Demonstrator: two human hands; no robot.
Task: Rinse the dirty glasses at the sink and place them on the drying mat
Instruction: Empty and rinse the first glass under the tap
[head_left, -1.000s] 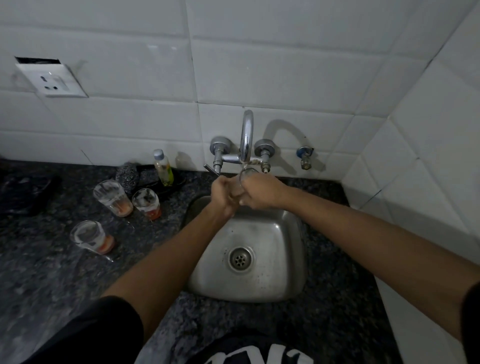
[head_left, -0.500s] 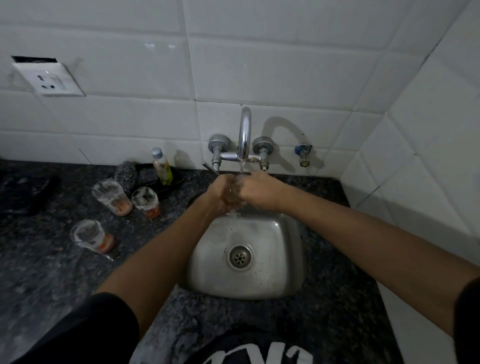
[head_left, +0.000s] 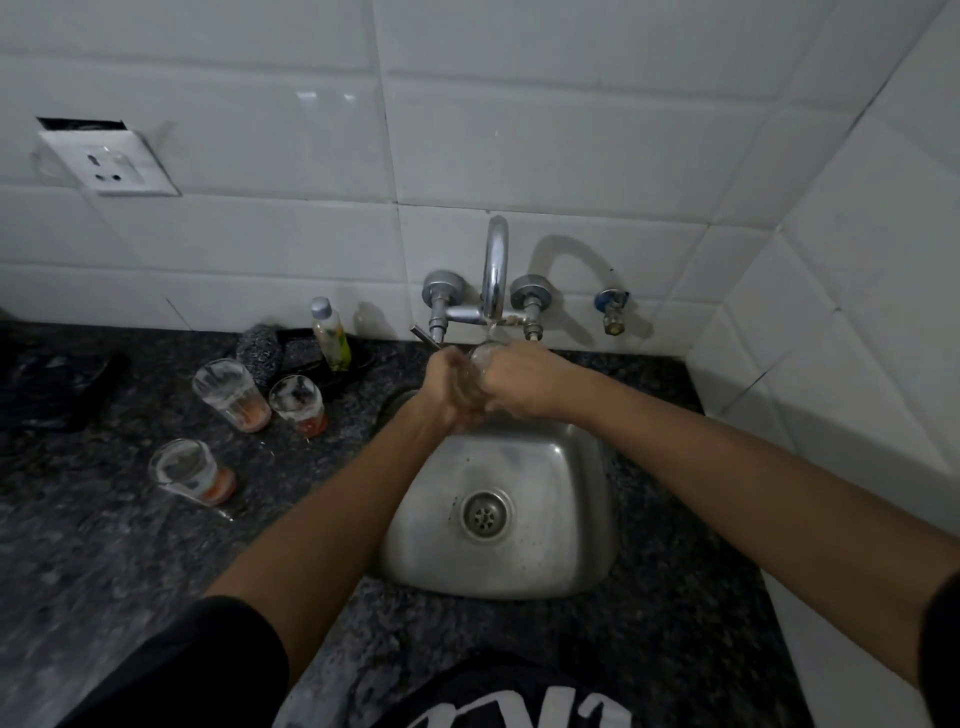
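Both hands are clasped around one clear glass (head_left: 480, 357) under the running tap (head_left: 494, 270), above the back of the steel sink (head_left: 550, 540). My left hand (head_left: 451, 387) wraps it from the left and my right hand (head_left: 524, 382) from the right; only the glass's rim shows between them. Three dirty glasses with orange residue stand on the dark counter to the left: a tall one (head_left: 231, 387), a shorter one (head_left: 300, 399) beside it, and one nearer me (head_left: 191, 470).
A scrubber (head_left: 260, 349) and a small soap bottle (head_left: 331, 332) sit against the tiled wall behind the glasses. A dark cloth or mat (head_left: 57, 387) lies at the far left. A wall socket (head_left: 111, 163) is above it. A tiled side wall closes off the right.
The tap now runs onto the glass, and my hands have shifted slightly around it. The three glasses on the counter have not moved.
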